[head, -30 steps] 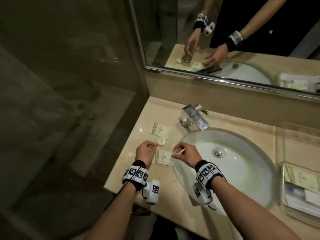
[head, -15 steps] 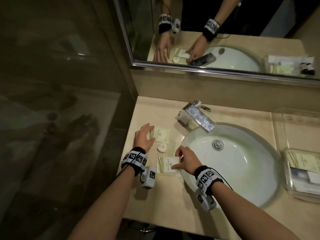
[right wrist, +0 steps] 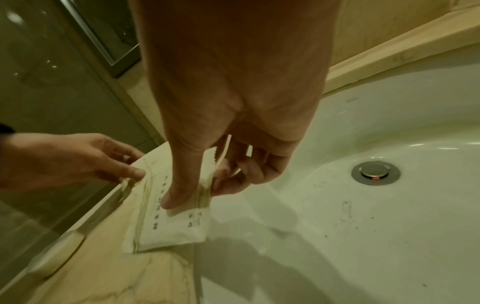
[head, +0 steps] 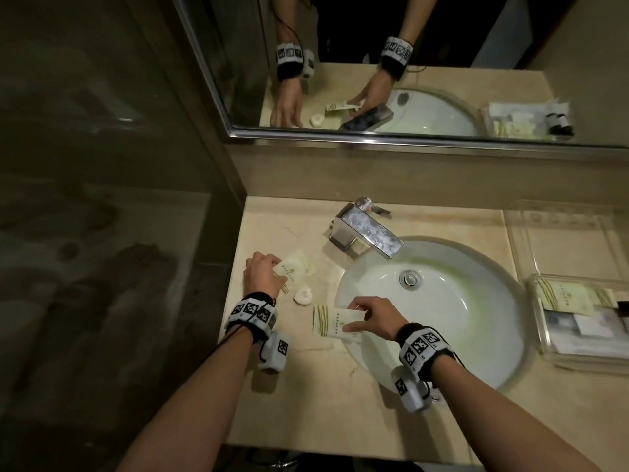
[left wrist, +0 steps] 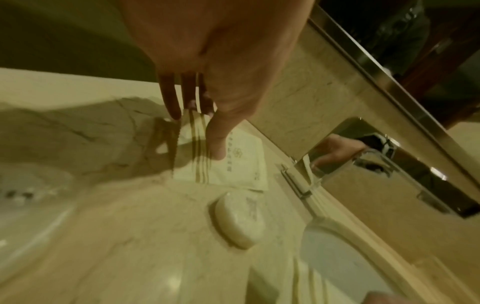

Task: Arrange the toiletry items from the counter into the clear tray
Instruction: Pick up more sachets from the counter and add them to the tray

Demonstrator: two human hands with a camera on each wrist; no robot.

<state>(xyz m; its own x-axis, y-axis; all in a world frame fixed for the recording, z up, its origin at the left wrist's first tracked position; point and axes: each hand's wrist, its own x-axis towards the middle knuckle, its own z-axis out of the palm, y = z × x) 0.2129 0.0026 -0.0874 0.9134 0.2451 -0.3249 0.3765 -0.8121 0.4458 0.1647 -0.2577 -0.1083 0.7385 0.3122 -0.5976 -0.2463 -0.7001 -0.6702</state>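
The left hand (head: 263, 274) is pinching the edge of a pale sachet (head: 295, 269) lying on the counter (head: 306, 396) at nine o'clock of the sink (head: 439, 318), thumb on top. The right hand (head: 374, 318) is clamping a second sachet (head: 332, 322) between thumb and fingers at the basin's eight o'clock rim. A small round soap (head: 303, 296) is sitting between both sachets, and the clear tray (head: 541, 321) is standing at three o'clock, well apart.

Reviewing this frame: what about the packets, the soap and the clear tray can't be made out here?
- Packet print: the right hand pinches a packet; its text is too small in the head view and blurred in the right wrist view.
- Left hand packet: fingers cover its near corner.
- Soap: embossing blurred in the left wrist view.
- Clear tray: cut off by the head view's right edge; its contents are dim.
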